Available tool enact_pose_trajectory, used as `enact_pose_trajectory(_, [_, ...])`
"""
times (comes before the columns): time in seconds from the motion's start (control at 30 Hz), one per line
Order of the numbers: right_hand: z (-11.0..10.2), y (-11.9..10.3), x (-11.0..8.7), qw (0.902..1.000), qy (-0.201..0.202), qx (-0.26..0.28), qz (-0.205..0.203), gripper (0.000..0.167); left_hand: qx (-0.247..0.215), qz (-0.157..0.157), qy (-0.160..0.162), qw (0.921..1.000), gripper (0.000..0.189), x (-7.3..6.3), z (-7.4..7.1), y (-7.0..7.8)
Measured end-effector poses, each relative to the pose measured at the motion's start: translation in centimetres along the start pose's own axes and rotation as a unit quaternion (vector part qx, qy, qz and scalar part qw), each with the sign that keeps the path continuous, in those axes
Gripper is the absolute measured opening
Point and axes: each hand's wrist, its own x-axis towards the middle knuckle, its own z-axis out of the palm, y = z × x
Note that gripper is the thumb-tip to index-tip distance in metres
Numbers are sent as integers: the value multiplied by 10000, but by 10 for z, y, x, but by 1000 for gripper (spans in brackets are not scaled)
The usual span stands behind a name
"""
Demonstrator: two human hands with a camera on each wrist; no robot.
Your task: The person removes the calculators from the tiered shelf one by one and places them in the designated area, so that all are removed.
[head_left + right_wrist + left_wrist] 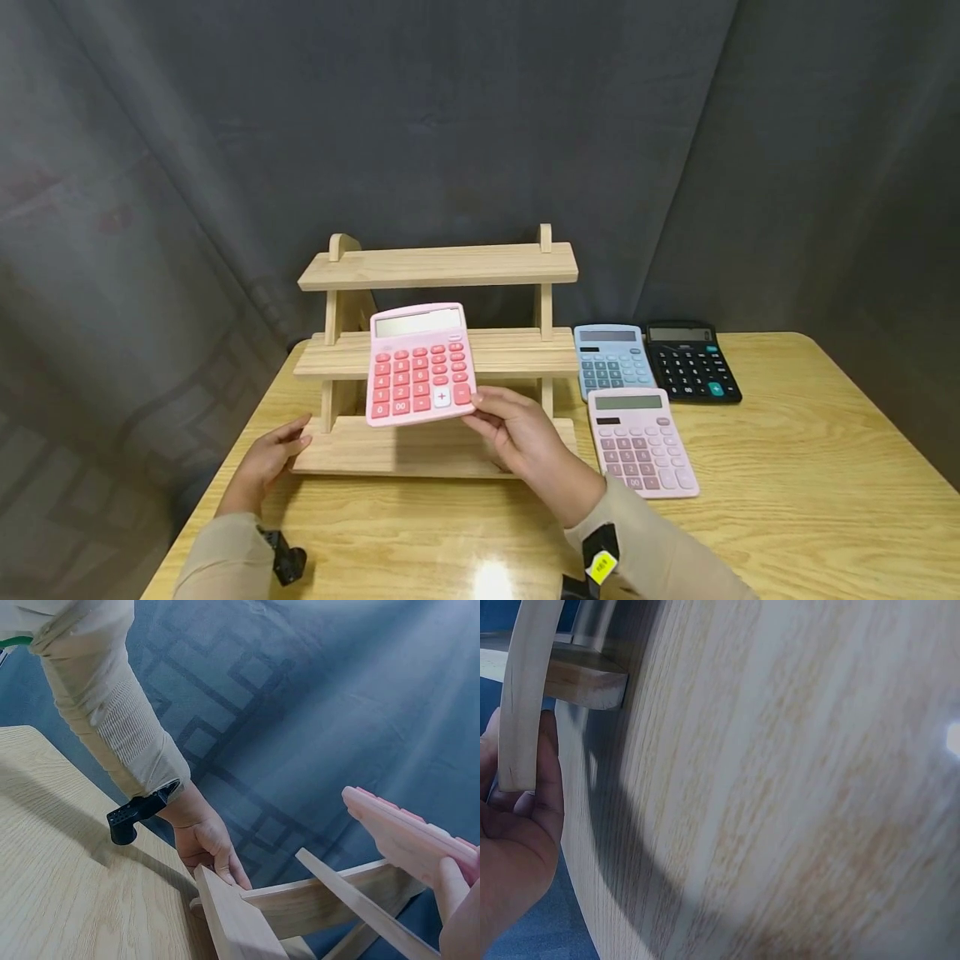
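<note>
My right hand pinches a pink calculator by its lower right corner, with the keys and display facing me. The calculator is raised in front of the middle tier of a three-tier wooden display stand and hides part of that tier. At the stand's lower left end, my left hand grips the bottom board; the left wrist view shows fingers and thumb on either side of the board's end. From the right wrist view, the calculator's underside tilts above the stand.
To the right of the stand lie a blue calculator, a black calculator and a pale pink calculator on the wood-grain table. The pale pink one overlaps the blue one's lower edge. A dark grey curtain hangs behind.
</note>
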Motion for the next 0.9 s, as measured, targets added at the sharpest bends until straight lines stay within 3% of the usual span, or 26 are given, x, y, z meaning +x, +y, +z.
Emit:
enact_pose_trajectory(0.13, [-7, -7, -6, 9999, -16, 106, 24, 18, -47, 8, 26, 10000, 53, 1, 0, 1])
enact_pose_trajectory(0.37, [-20, -16, -14, 9997, 136, 162, 101, 26, -49, 6, 123, 9999, 54, 2, 0, 0])
enact_pose_trajectory(0.9, [-52, -34, -30, 9980, 424, 455, 61, 26, -143, 118, 63, 9998, 52, 3, 0, -2])
